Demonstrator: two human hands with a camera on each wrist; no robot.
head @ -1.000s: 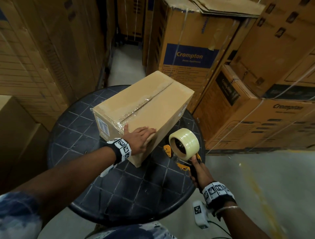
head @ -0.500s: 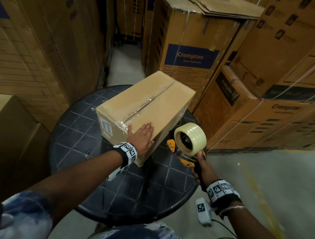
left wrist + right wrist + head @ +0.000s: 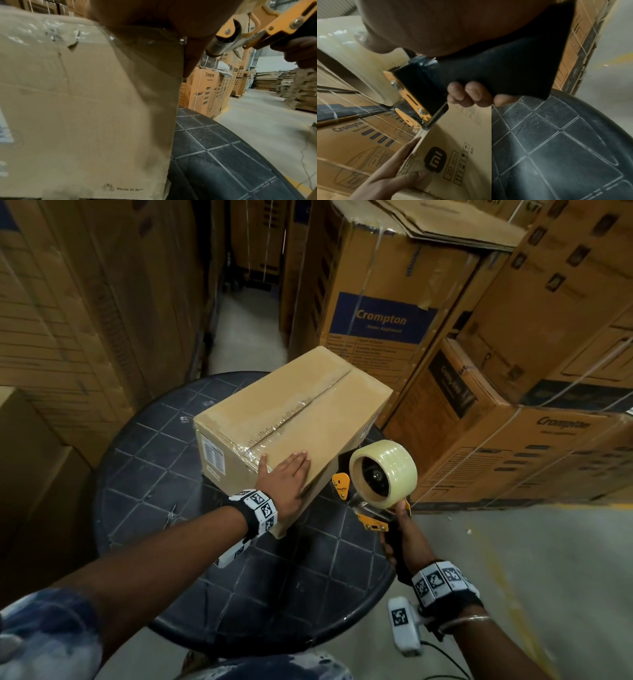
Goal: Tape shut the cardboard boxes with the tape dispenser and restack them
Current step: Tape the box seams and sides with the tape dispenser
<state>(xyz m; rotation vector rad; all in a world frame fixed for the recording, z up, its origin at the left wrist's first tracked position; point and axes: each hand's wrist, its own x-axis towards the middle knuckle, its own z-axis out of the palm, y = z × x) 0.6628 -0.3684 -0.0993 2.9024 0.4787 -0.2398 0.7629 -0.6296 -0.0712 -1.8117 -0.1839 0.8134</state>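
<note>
- A cardboard box point(image 3: 291, 419) is shown lying on a round black table point(image 3: 144, 474) with a grid-patterned top; clear tape is seen along its top seam and over its near end.
- The left hand point(image 3: 286, 477) is laid flat on the near right corner of the box top, fingers straight and together, thumb toward the taped seam; nothing is gripped by it.
- The tape dispenser point(image 3: 380, 484), black and yellow with a roll of clear tape point(image 3: 394, 470), is held just beside the right long side of the box, apart from the taped seam.
- The right hand point(image 3: 406, 542) is closed around the black handle point(image 3: 505, 75), its fingertips point(image 3: 471, 93) curled under it.
- Large printed cartons point(image 3: 376, 313) marked "Crompton" are stacked behind and to the right of the table, on a concrete floor point(image 3: 513, 559).
</note>
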